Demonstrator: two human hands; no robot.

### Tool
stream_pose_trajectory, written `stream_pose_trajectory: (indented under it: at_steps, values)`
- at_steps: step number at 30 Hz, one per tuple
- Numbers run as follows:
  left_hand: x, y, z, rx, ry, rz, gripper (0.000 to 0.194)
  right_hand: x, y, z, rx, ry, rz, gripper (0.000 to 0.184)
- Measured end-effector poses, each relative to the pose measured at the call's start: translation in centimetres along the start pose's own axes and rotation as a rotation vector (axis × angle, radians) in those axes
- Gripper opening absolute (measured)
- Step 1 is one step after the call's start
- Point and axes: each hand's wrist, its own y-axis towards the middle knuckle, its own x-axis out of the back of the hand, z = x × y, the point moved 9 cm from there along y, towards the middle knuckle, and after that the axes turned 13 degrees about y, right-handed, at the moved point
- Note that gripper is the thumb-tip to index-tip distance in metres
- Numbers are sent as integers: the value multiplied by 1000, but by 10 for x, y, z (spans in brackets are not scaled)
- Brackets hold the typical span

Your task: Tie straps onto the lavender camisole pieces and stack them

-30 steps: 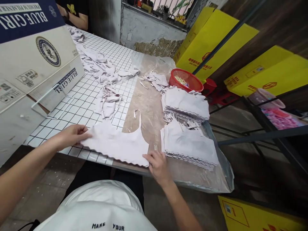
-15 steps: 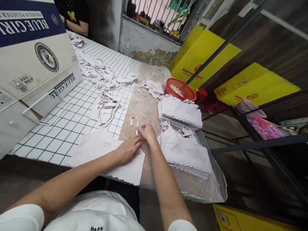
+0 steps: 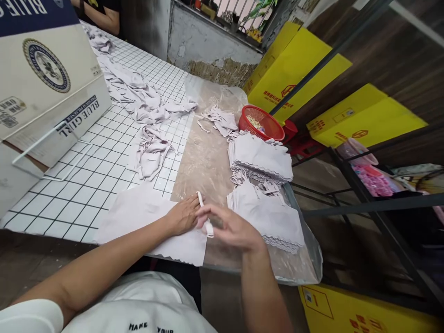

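Note:
A pale lilac fabric garment piece (image 3: 130,215) with a wavy lower edge lies flat at the table's near edge. My left hand (image 3: 183,215) rests palm down on its right part, fingers laid out flat and touching the strap's side. A narrow white strap (image 3: 200,199) rises from beside those fingertips and curves down, its loose end showing below. Around this strap my right hand (image 3: 231,227) bends its fingers, index finger across it and thumb near the end; the exact grip is partly hidden. Just right are two stacks of like garments, the near stack (image 3: 267,215) and the far stack (image 3: 262,157).
Crumpled garments (image 3: 149,148) trail across the gridded table (image 3: 74,206). A large beer carton (image 3: 52,92) stands at left, a red basket (image 3: 261,122) beyond the stacks. Yellow boxes (image 3: 298,69) and a dark metal rack (image 3: 381,208) are at right. Another person's arm (image 3: 100,18) shows at far left.
My right hand has drawn back towards me and turned, bringing the strap's far end down over the fabric edge. My left hand stays on the fabric. The view has shifted slightly.

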Motion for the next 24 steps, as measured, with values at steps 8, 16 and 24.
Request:
stream_pose_trajectory:
  at_steps: [8, 16, 24]
  values:
    - [11, -2, 1, -47, -12, -80, 33, 38, -22, -63, -181, -3, -380, 33]
    - [15, -2, 0, -41, -8, -58, 32, 54, 23, -126, -323, 91, -526, 49]
    - [18, 0, -1, -69, -38, -37, 35, 35, 21, -115, -316, 282, -351, 41]
